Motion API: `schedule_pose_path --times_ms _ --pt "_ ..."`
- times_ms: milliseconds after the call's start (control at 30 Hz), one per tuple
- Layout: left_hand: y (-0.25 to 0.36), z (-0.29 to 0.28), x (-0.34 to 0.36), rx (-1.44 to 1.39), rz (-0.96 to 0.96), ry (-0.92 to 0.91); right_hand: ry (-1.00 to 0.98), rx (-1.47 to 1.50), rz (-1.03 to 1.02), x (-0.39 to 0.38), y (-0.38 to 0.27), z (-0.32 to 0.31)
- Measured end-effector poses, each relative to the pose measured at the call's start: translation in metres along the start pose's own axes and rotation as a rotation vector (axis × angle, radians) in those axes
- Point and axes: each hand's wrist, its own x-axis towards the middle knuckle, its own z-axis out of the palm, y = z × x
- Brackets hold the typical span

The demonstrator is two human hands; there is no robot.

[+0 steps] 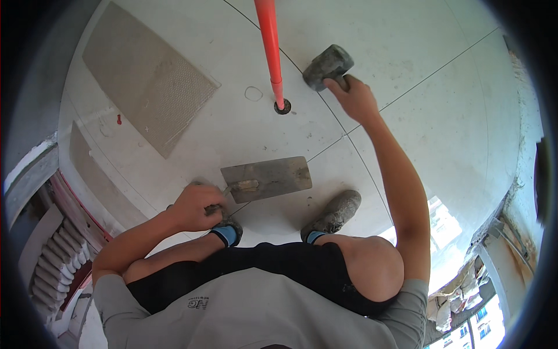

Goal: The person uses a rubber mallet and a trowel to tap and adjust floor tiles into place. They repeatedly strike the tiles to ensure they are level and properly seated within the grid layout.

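I squat over pale floor tiles [407, 163]. My left hand [195, 208] is closed round the handle of a flat steel trowel [279, 179], whose rectangular blade reaches to the right between my shoes, over the tiles. Whether the blade touches the floor I cannot tell. Farther out to the right, my right hand [358, 100] grips the short handle of a rubber mallet [325, 67]. Its dark, dusty head is over a tile joint. Left of the mallet, a red pipe [268, 41] rises from a round hole in the tile.
A grey-brown piece with a textured surface [145, 75] lies at the far left, with a narrower brown strip [87, 166] nearer me. By them is a small red object [119, 119]. My dusty shoes [340, 212] stand on the tiles. Rubble and bags [450, 302] lie at lower right.
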Motion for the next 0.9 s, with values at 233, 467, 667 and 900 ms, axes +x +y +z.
schedule_pose_path --times_ms 233,467,667,900 --pt "-0.008 0.006 -0.017 -0.013 -0.132 0.07 0.232 -0.134 -0.147 0.014 0.06 -0.025" --pt "-0.003 0.007 -0.002 -0.033 -0.057 0.03 0.092 -0.34 -0.41 -0.007 0.049 0.038" --pt "-0.004 0.01 -0.005 -0.056 -0.038 0.045 0.021 -0.385 -0.317 0.011 0.039 0.041" --pt "-0.008 0.015 -0.006 -0.102 -0.023 0.04 -0.084 -0.529 -0.29 0.018 0.013 0.036"
